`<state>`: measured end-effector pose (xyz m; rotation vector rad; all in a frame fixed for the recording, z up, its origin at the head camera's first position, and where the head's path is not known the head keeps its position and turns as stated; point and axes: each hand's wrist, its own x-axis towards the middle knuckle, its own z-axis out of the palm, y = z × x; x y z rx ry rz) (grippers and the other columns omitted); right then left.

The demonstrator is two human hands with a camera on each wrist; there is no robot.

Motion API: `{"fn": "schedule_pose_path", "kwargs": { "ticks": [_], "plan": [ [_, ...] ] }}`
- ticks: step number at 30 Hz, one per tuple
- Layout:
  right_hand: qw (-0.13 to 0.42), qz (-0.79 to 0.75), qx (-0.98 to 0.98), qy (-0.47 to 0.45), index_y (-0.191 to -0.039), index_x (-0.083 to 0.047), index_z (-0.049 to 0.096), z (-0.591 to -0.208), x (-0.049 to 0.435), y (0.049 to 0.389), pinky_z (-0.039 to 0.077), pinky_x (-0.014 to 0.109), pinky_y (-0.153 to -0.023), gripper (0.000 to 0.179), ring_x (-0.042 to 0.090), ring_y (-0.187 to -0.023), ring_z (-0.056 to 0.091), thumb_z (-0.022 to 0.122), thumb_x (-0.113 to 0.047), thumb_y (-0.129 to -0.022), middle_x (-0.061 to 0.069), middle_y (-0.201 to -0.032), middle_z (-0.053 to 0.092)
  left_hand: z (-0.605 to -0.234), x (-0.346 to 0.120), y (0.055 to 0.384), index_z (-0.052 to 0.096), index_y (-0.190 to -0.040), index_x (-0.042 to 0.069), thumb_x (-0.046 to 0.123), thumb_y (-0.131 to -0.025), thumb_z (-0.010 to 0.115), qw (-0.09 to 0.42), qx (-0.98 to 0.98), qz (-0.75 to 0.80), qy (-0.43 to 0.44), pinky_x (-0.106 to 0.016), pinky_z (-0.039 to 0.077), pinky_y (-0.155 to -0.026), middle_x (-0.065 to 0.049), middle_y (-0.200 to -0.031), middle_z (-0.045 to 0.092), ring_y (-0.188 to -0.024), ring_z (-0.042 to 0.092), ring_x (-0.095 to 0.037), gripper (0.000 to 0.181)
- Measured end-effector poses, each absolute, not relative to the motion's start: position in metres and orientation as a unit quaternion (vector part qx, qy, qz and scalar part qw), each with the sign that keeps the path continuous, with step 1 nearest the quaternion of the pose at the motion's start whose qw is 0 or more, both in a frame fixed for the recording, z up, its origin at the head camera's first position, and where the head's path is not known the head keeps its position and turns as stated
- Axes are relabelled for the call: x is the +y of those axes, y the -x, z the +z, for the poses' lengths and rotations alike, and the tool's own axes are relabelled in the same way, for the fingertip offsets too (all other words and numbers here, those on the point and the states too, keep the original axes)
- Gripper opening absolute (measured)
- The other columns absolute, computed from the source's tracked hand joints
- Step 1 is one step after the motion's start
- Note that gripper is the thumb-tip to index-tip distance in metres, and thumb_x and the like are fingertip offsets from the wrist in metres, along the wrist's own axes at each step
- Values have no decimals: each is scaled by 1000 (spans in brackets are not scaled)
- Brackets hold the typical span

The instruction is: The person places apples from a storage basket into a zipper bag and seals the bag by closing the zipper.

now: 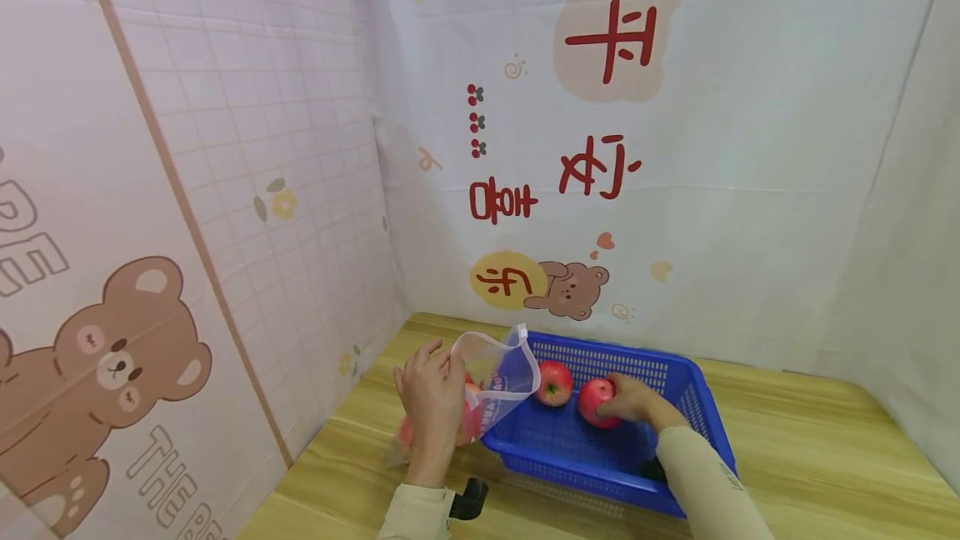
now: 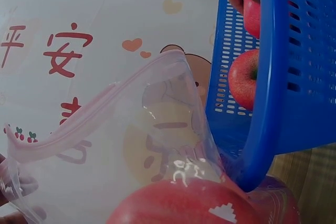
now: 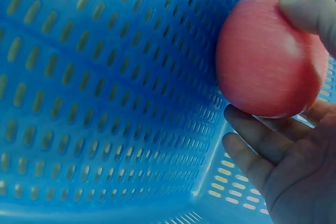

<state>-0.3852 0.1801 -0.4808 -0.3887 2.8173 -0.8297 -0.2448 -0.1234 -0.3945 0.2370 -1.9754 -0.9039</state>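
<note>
My left hand holds a clear slider zip bag by its side, with the mouth gaping toward the basket. Red apples lie inside the bag, partly hidden by that hand; one bagged apple shows large in the left wrist view. Inside the blue plastic basket, my right hand grips a red apple. The right wrist view shows the thumb on top of this apple and the fingers beneath it. A second loose apple sits just left of it in the basket.
The basket stands on a wood-grain table, its left rim right beside the bag. A dark object lies in the basket's near right corner, partly behind the right sleeve. Printed white cloth hangs behind and to the left.
</note>
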Motion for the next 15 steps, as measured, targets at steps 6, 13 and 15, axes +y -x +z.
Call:
{"fn": "schedule_pose_path", "kwargs": {
  "ticks": [6,13,15],
  "plan": [
    [75,-312,939,119,-124,9,55,-482,182,384,50,54,-86,68,30,-91,61,78,-27,-71,13,-101,65,-396,-122,246,81,-87,4,19,-88,67,461,-803,-365,-94,-73,21,-104,-10,-109,72,-105,65,-38,20],
    [42,-352,924,144,-122,10,57,-466,173,382,53,48,-81,62,27,-87,63,76,-25,-73,12,-99,67,-396,-123,247,80,-86,4,19,-88,67,470,-801,-359,-91,-74,23,-103,-11,-108,73,-104,65,-39,20],
    [41,-363,921,137,-125,11,54,-460,171,383,53,49,-83,65,30,-92,63,75,-28,-77,16,-105,66,-396,-123,248,80,-86,4,18,-88,67,469,-801,-361,-93,-73,23,-103,-10,-108,73,-104,65,-39,20]
  ]
}}
